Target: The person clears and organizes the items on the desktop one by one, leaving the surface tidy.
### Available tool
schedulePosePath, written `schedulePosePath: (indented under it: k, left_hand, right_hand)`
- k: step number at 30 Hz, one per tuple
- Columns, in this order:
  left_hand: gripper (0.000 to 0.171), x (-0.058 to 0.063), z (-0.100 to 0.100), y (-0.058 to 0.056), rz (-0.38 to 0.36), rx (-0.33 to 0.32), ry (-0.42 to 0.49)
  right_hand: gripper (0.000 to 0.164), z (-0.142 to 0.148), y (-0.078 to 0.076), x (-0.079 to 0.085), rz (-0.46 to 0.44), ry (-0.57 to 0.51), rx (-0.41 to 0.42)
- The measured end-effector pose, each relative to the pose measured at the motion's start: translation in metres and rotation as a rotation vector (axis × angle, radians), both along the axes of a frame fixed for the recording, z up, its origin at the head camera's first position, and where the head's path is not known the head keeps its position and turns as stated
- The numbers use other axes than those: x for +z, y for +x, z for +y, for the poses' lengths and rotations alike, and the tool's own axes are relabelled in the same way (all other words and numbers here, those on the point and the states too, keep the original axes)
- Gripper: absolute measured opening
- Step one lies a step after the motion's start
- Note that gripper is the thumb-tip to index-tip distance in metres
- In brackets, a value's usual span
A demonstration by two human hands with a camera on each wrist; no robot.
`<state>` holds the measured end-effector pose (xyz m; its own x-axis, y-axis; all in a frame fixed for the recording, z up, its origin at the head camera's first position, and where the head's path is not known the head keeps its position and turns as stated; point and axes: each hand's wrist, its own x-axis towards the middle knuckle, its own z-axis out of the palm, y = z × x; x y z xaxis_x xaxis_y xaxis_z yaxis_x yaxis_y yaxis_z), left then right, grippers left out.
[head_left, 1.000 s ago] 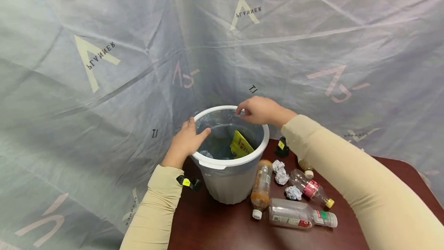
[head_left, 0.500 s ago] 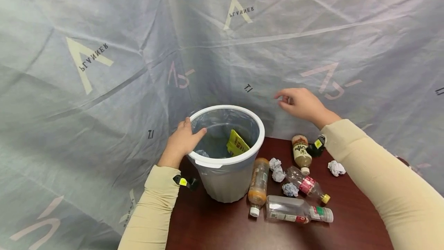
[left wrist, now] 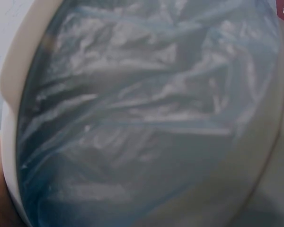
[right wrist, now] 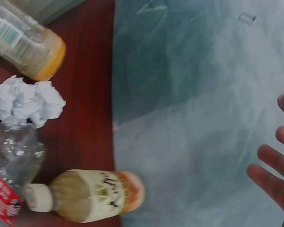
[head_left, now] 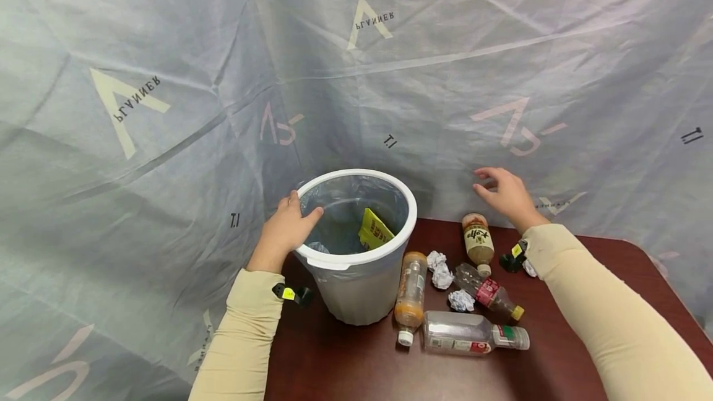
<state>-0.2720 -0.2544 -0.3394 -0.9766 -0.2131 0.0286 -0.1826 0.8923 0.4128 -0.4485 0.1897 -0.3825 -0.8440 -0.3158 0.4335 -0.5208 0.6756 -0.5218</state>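
Observation:
In the head view a grey bin [head_left: 356, 296] with a white rim stands on the table, lined with a clear bag [left wrist: 146, 94]. Inside lies a yellow-green packet [head_left: 375, 230] with printing. My left hand [head_left: 284, 231] rests at the left side of the rim, thumb stretched out over the opening. To the right, my right hand [head_left: 504, 194] hovers with bent, spread fingers and nothing in them. Below it lies a bottle with a cream label [head_left: 478, 241], also seen in the right wrist view, where the fingers [right wrist: 272, 182] are apart from it.
Right of the bin lie an orange-banded bottle [head_left: 411, 296], a red-labelled bottle with a yellow cap [head_left: 489, 293] and a large clear bottle [head_left: 473, 333]. Several crumpled paper balls [head_left: 442, 276] lie among them. Grey printed cloth [head_left: 423, 110] hangs behind the dark red table [head_left: 345, 364].
My right hand has moved from over the bin's far rim to the right, rising and then dropping above the cream-labelled bottle. My left hand stays at the rim. The head view has shifted slightly.

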Motion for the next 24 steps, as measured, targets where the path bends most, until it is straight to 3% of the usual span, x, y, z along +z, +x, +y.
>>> schedulePosePath:
  k: [12,19,24]
  left_hand:
    - [0.097,0.002,0.001,0.001,-0.004,-0.005,-0.012]
    - [0.097,0.003,0.001,0.001,0.007,-0.002,-0.014]
    - [0.099,0.001,0.0,-0.001,0.01,-0.002,-0.016]
  right_hand:
    - [0.058,0.023,-0.006,-0.083,-0.117,-0.077,-0.09]
    - [0.068,0.03,-0.007,-0.131,-0.203,-0.029,-0.093]
    - [0.075,0.034,-0.005,-0.156,-0.252,-0.008,-0.088]
